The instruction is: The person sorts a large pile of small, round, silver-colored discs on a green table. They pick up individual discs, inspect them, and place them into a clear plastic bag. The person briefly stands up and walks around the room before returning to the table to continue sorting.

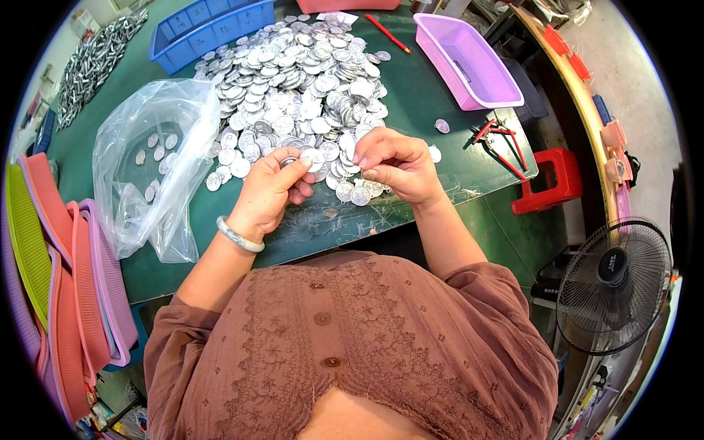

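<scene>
A large heap of round silver medallions (271, 88), many with a small loop at the edge, covers the middle of the green table (403, 81). At the heap's near edge my left hand (268, 187), with a pale bangle on its wrist, pinches a medallion (312, 159) between thumb and fingers. My right hand (403, 167) is beside it, thumb and fingertips pinched together over the nearest medallions; whatever is between them is too small to make out. Left of the heap, a clear plastic bag (125, 176) lies open with several medallions inside.
Behind the heap stands a blue divided bin (205, 29); a purple basket (506, 92) is at the back right. Red-handled pliers (506, 150) and a red pen (387, 33) lie rightward. A red stool (550, 180), a fan (614, 286) and stacked baskets (81, 286) flank the table.
</scene>
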A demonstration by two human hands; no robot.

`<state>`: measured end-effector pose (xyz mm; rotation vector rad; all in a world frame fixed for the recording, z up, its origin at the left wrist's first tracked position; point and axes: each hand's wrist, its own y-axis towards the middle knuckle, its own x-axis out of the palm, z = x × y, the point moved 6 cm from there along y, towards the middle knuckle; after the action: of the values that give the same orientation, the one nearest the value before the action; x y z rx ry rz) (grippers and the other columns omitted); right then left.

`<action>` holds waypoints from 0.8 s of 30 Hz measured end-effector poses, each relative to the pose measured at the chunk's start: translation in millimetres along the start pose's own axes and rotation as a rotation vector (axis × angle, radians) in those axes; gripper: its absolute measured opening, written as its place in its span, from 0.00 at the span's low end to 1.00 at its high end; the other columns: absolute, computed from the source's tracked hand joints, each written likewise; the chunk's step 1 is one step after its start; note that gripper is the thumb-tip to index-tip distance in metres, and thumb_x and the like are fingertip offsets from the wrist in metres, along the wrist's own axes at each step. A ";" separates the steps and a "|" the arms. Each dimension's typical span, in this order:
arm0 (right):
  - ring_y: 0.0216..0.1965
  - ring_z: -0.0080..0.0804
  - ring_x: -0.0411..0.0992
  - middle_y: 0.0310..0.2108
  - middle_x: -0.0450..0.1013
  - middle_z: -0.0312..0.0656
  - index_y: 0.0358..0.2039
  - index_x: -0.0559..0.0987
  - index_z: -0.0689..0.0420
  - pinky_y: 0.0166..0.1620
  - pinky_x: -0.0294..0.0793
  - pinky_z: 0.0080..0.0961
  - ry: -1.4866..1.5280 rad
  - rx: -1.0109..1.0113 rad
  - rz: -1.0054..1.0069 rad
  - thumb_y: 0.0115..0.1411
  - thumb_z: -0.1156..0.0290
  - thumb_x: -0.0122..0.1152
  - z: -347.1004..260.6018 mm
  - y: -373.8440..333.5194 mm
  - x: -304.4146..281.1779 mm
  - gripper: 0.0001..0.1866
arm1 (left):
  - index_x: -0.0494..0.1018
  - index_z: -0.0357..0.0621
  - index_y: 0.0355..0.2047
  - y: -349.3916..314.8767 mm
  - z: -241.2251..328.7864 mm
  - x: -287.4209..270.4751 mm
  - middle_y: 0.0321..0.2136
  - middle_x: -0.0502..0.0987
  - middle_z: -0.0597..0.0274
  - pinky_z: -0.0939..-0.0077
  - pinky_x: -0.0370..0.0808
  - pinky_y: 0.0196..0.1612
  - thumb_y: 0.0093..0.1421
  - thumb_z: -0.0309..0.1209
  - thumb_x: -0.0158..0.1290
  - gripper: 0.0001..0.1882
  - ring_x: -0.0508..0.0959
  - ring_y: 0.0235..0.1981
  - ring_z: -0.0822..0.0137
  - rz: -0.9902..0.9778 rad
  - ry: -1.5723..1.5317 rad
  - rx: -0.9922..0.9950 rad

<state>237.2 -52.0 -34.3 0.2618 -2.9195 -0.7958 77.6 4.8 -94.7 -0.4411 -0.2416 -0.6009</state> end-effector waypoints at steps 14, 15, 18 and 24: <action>0.24 0.25 0.66 0.23 0.70 0.41 0.23 0.75 0.62 0.26 0.63 0.17 -0.417 -0.145 0.107 0.40 0.83 0.63 -13.4 -0.3 -4.8 0.07 | 0.68 0.44 0.31 0.9 0.0 -0.7 0.19 0.72 0.68 0.90 0.63 0.18 0.55 0.30 0.49 0.05 0.69 0.16 0.79 -0.015 0.011 -0.006; 0.24 0.25 0.66 0.23 0.70 0.41 0.22 0.75 0.62 0.25 0.63 0.17 -0.447 -0.167 0.113 0.39 0.83 0.63 -15.4 0.2 -4.6 0.08 | 0.68 0.44 0.31 1.0 -0.2 -1.1 0.19 0.72 0.68 0.90 0.63 0.18 0.55 0.30 0.49 0.05 0.69 0.16 0.79 -0.014 0.009 -0.008; 0.23 0.25 0.66 0.22 0.70 0.40 0.22 0.75 0.62 0.24 0.62 0.17 -0.505 -0.187 0.124 0.39 0.82 0.64 -21.0 1.2 -3.3 0.08 | 0.68 0.44 0.31 0.9 0.4 -0.6 0.19 0.72 0.68 0.90 0.63 0.18 0.55 0.30 0.49 0.05 0.69 0.16 0.79 -0.015 0.006 -0.010; 0.22 0.25 0.66 0.22 0.71 0.41 0.23 0.75 0.62 0.24 0.62 0.17 -0.534 -0.229 0.136 0.38 0.84 0.64 -22.7 0.1 -3.6 0.09 | 0.67 0.44 0.32 0.8 1.1 0.2 0.19 0.72 0.68 0.90 0.63 0.18 0.55 0.30 0.49 0.06 0.69 0.16 0.79 -0.017 0.006 -0.007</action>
<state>244.0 -62.4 -14.9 -0.2016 -3.2206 -1.3404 78.2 5.8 -93.9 -0.4441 -0.2379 -0.6200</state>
